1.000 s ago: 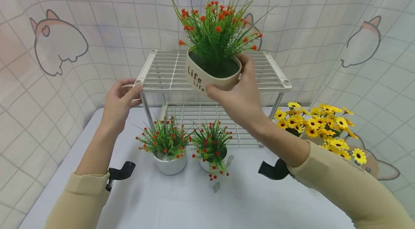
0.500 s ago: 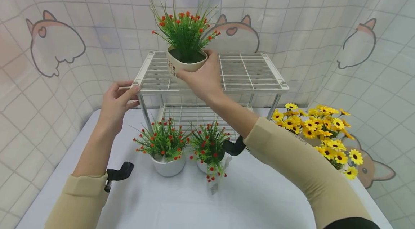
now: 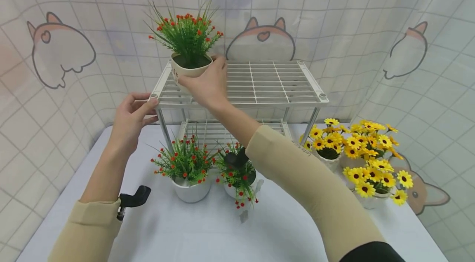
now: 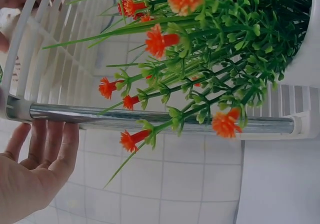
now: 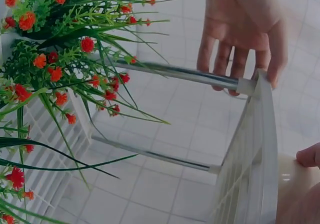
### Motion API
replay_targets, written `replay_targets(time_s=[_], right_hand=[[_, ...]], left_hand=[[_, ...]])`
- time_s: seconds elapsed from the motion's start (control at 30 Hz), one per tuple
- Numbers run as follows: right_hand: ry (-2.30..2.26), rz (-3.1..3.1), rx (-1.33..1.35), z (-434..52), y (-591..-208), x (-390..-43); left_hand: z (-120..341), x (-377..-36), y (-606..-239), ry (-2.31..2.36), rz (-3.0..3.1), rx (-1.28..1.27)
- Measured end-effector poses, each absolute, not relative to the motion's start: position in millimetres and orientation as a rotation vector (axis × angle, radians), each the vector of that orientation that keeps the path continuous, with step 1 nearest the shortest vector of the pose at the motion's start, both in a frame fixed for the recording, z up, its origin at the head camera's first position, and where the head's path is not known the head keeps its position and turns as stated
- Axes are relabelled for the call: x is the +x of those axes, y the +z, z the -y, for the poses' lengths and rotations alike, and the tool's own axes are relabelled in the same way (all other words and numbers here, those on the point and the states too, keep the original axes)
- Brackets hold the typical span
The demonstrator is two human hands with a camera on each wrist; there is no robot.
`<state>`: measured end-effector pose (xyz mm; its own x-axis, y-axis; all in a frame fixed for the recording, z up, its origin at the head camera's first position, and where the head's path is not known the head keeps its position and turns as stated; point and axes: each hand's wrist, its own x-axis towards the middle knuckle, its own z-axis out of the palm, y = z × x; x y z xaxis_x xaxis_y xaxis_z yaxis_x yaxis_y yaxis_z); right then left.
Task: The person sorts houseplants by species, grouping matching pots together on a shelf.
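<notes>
A beige pot [image 3: 181, 72] with a red-flowered green plant [image 3: 185, 33] stands at the back left of the white wire rack's top shelf [image 3: 267, 85]. My right hand [image 3: 204, 85] grips the pot's right side and rim; in the right wrist view the pot [image 5: 295, 184] shows behind the shelf edge [image 5: 267, 149]. My left hand [image 3: 133, 115] pinches the rack's front-left corner, thumb on the near side and fingers behind. The left wrist view shows that hand [image 4: 35, 169] beside the chrome post [image 4: 150, 118].
Two small white pots of red-flowered plants [image 3: 191, 188] [image 3: 237, 175] stand on the white table in front of the rack. Pots of yellow flowers [image 3: 367, 159] sit at the right. The rack's lower shelf [image 3: 219, 130] is bare. A checked curtain hangs close behind.
My right hand has carried the beige pot leftward and back, down onto the top shelf's back-left area. The left hand has stayed on the rack's corner.
</notes>
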<state>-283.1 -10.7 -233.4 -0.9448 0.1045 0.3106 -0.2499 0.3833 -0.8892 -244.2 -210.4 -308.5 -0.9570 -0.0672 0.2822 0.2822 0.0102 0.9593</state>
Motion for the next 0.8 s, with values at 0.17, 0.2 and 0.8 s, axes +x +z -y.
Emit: replay_targets(time_s=[0.17, 0.2, 0.8], right_hand=[[1.554, 2.33, 0.126, 13.8, -234.2, -284.3], [1.546, 2.333, 0.13, 13.5, -234.1, -283.7], [1.65, 2.259, 0.47, -34.0, -232.3, -216.6]], left_hand=[[210.2, -245.2, -308.4, -2.048, 2.029, -0.229], [210.4, -245.3, -308.6, -2.048, 2.028, -0.23], [209.2, -243.3, -307.9, -1.972, 2.083, -0.22]])
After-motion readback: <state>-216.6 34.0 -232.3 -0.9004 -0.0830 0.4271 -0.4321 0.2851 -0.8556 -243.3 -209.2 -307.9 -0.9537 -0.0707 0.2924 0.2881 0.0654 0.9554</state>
